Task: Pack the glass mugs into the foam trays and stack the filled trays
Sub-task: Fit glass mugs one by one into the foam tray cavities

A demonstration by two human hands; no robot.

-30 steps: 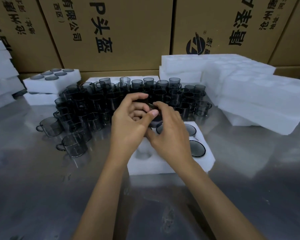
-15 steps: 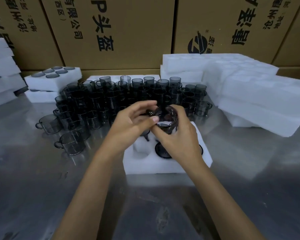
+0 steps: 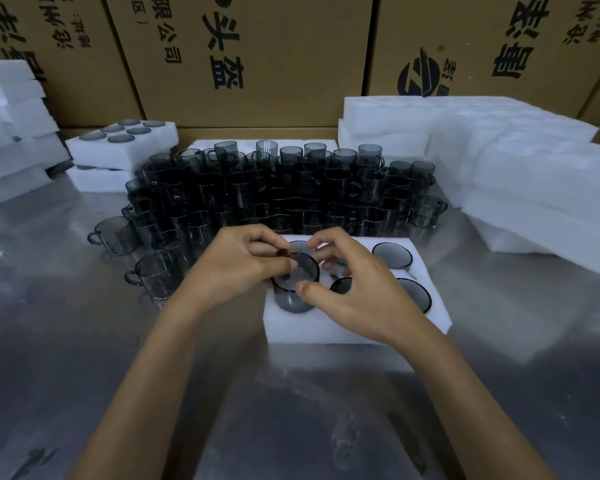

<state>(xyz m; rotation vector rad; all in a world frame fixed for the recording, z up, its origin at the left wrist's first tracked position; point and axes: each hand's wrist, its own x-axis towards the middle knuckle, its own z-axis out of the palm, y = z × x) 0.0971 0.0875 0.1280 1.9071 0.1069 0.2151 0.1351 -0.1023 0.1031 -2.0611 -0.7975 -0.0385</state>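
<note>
Over the near left pocket of the foam tray (image 3: 343,329), your two hands meet on one glass mug (image 3: 296,276). Your left hand (image 3: 234,268) pinches the rim at its left side, fingers curled in, and your right hand (image 3: 355,289) grips the same mug from the right, thumb against the near rim and fingers arched over the far edge. Half a second ago you held this mug up in the air above the tray; now it is down, its base inside the pocket and its rim standing above the foam. A second ago that pocket lay bare. So the mug looks partly seated rather than pushed home, and it likely needs a last press down before you let go.

Around it, the tray holds three more mugs: one at the far right (image 3: 392,254), one at the near right (image 3: 414,292), and one in the near middle (image 3: 342,284). A rim shows in the far left pocket too. The far middle pocket is hidden behind your fingers, so the tray may still be short of one.

Behind the tray, the crowd of loose mugs (image 3: 274,188) waits on the metal table (image 3: 84,358). A filled tray (image 3: 118,147) sits on another at the far left, and blank foam slabs (image 3: 499,161) are piled to the right.
</note>
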